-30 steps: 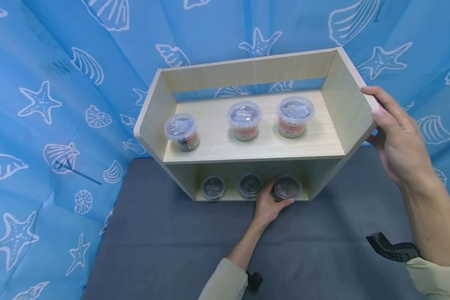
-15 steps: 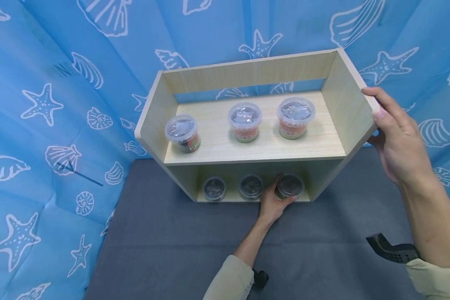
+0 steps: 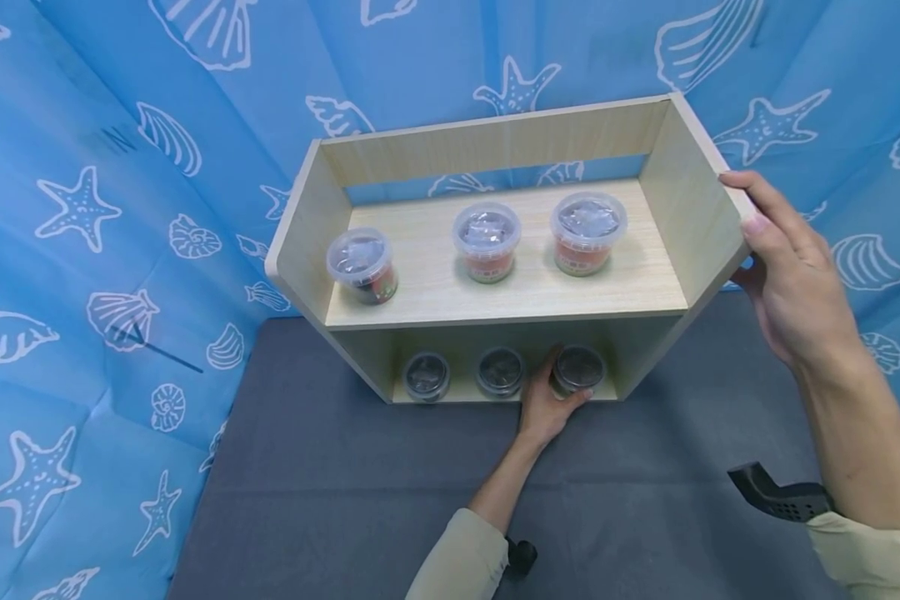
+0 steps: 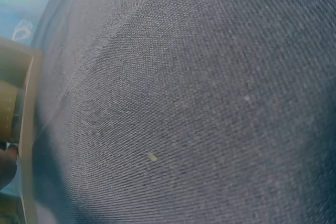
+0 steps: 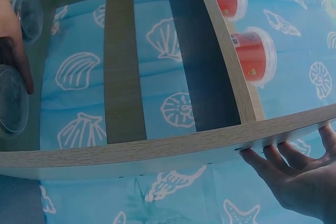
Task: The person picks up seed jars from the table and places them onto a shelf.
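Observation:
My left hand (image 3: 547, 410) reaches into the lower shelf level, with fingers and thumb around the rightmost lidded plastic tub (image 3: 579, 369). That tub stands upright near the front edge, its side partly hidden by the hand. To its left are two more dark-topped tubs, the middle one (image 3: 500, 372) and the left one (image 3: 427, 377). My right hand (image 3: 802, 283) grips the front edge of the right side panel of the pale wooden shelf (image 3: 701, 208). From the right wrist view, its fingers (image 5: 262, 166) touch the panel's outer face.
On the upper level stand three lidded tubs with clear tops: the left (image 3: 362, 265), the middle (image 3: 487, 242) and the right (image 3: 588, 233). Grey cloth (image 3: 330, 500) covers the table. A blue shell-print curtain (image 3: 157, 275) hangs behind and at the left.
Over the first half second, my left hand and the rightmost lower tub shift slightly to the right; since then they stay almost still. The right hand keeps its place on the shelf.

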Available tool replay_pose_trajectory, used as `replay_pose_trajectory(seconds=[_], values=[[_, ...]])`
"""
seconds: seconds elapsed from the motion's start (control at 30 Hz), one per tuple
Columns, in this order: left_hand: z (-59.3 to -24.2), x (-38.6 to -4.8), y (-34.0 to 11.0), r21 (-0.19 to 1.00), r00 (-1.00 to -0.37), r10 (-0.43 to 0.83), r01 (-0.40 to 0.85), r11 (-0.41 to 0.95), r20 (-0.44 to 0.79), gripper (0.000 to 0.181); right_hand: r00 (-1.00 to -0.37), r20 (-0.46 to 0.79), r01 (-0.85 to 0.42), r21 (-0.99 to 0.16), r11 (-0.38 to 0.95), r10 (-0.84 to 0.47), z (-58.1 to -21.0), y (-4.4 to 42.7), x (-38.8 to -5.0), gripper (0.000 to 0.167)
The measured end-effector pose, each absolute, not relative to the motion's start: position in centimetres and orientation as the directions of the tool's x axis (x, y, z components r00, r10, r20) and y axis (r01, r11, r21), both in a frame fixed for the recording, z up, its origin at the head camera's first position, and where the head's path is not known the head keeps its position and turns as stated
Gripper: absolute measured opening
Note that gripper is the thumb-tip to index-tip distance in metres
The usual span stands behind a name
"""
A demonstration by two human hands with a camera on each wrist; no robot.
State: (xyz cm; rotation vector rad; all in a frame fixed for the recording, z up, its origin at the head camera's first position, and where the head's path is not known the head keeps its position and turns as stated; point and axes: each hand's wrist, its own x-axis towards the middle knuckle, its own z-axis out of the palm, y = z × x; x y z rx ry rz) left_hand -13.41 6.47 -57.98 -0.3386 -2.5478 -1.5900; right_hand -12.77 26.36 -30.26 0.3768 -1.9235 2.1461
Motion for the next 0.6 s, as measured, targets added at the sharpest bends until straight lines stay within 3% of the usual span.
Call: replay_pose_trajectory(seconds=[0.37, 0.6], values=[[-56.7, -12.6, 6.2, 0.883, -0.96, 0.167, 0.271, 0.382, 0.223, 0.096, -0.938, 0.345, -0.344, -0.93, -0.125, 0.013, -30.4, 26.3, -12.9, 0.042], [-54.9, -11.5, 5.4, 0.888, -0.948, 0.195, 0.307, 0.343, 0.253, 0.095, -0.945, 0.326, -0.325, -0.931, -0.169, 0.021, -30.6, 26.4, -12.9, 0.047]])
